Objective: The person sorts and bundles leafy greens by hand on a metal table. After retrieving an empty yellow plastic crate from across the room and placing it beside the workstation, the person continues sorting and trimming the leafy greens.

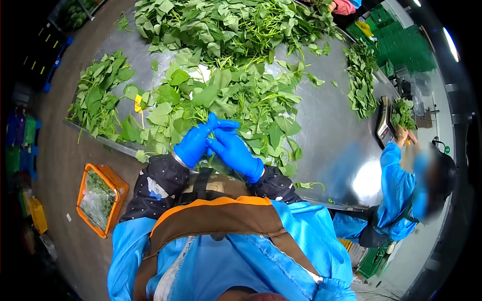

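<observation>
Both hands wear blue gloves and meet near the table's front edge. My left hand (pixel 193 143) is closed around the stems of a small bunch of leafy greens (pixel 205 98), whose leaves point away from me. Pressed against it from the right, my right hand (pixel 235 154) has its fingers closed at the same stems; the overlapping fingers partly hide its grip. Loose leafy greens (pixel 266 103) lie spread beneath and beyond both hands. Left of them, a yellow strip (pixel 138 104) lies among the leaves.
A large heap of greens (pixel 216 25) covers the far side of the metal table (pixel 326 145). More lie at the left end (pixel 98 95). An orange basket (pixel 123 188) of bagged greens stands on the floor. At right, a co-worker (pixel 399 175) handles greens at a scale (pixel 385 123).
</observation>
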`<state>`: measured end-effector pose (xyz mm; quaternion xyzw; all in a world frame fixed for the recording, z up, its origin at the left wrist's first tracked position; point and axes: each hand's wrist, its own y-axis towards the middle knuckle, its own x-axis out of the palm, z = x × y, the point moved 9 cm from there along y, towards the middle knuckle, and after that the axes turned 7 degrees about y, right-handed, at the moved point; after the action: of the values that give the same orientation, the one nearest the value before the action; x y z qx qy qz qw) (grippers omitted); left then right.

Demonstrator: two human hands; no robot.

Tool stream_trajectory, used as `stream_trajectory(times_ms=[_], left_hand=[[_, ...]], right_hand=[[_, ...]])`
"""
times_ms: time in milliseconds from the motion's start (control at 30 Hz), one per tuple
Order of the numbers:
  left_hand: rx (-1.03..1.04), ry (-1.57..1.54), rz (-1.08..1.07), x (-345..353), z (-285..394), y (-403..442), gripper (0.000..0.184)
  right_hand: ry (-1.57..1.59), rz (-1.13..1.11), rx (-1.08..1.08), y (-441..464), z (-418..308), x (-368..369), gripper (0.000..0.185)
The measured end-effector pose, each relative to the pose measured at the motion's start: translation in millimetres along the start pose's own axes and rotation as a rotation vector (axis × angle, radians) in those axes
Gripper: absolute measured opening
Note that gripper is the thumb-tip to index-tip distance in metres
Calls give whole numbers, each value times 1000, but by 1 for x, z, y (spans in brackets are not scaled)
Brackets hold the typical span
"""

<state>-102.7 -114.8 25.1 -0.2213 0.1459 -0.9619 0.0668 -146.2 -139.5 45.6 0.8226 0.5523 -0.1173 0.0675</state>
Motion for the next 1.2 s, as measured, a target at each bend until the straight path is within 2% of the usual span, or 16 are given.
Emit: stream_trajectory(times_ms=[100, 167, 233, 267, 300, 333, 367, 400, 433, 500, 600, 700, 733, 833, 1033, 1200], left_hand=[[202, -121, 86, -11, 22, 1, 57], [221, -324, 206, -32, 34, -2, 51], [320, -571, 537, -73, 68, -28, 40], [493, -507, 422, -97, 86, -32, 38], [529, -678, 406, -111, 95, -40, 35], [566, -622, 372, -117, 104, -48, 34], [595, -561, 337, -118, 111, -53, 33], [566, -594, 338, -115, 106, -51, 33], [541, -626, 336, -109, 99, -47, 33], [391, -627, 486, -91, 78, -36, 29], [290, -618, 426, -72, 58, -22, 27], [348, -549, 439, -80, 63, -24, 23], [365, -507, 479, -84, 63, -23, 23], [319, -370, 441, -58, 63, -6, 19], [260, -18, 415, -20, 65, 10, 20], [172, -60, 457, -35, 29, 16, 19]], right_hand=[[306, -119, 244, -6, 5, 11, 23], [-2, -243, 66, -12, 4, 16, 18], [-181, -557, -165, -37, -1, 46, 15], [-301, -492, -43, -31, 6, 28, 12], [-417, -436, 85, -28, 14, 9, 10], [-274, -80, -216, -10, 8, -33, 9], [-518, 161, -210, 4, 16, -77, 10], [-705, 387, 62, 18, 61, -131, 33], [-172, 629, 457, 7, 78, -174, 43], [-358, 580, 658, 22, 114, -212, 45], [-743, 564, 629, 40, 186, -232, 44], [-260, 676, 334, 32, 105, -228, 42], [-455, 695, 306, 29, 66, -222, 38], [-265, 584, 163, 33, 21, -193, 35], [-411, 345, 3, 32, -46, -124, 27], [-474, 186, -162, 33, -72, -77, 21]])
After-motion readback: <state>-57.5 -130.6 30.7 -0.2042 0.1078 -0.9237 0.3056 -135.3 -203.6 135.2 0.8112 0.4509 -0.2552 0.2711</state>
